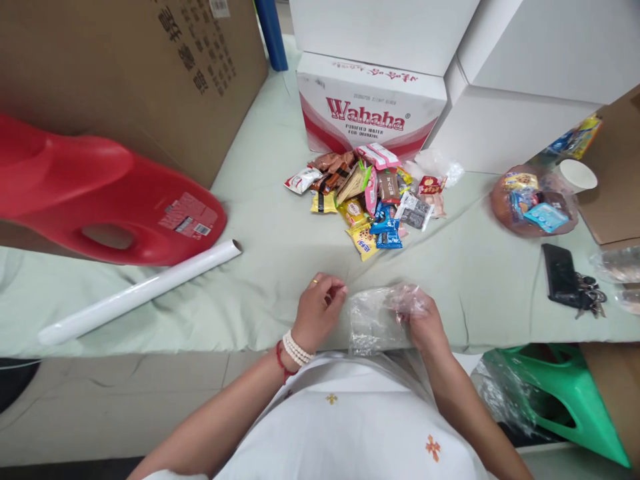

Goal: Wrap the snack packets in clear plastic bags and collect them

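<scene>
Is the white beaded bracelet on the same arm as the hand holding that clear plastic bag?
No, the right hand holds the clear plastic bag, while the white beaded bracelet circles the left wrist.

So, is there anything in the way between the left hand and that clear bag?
Nothing visible stands between them: the left hand is close beside the clear bag, which the right hand holds. The snack pile lies farther back on the green cloth, out of that short path.

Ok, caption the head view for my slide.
Right hand holds a clear bag, left hand beside it, near a pile of wrapped snacks.
</scene>
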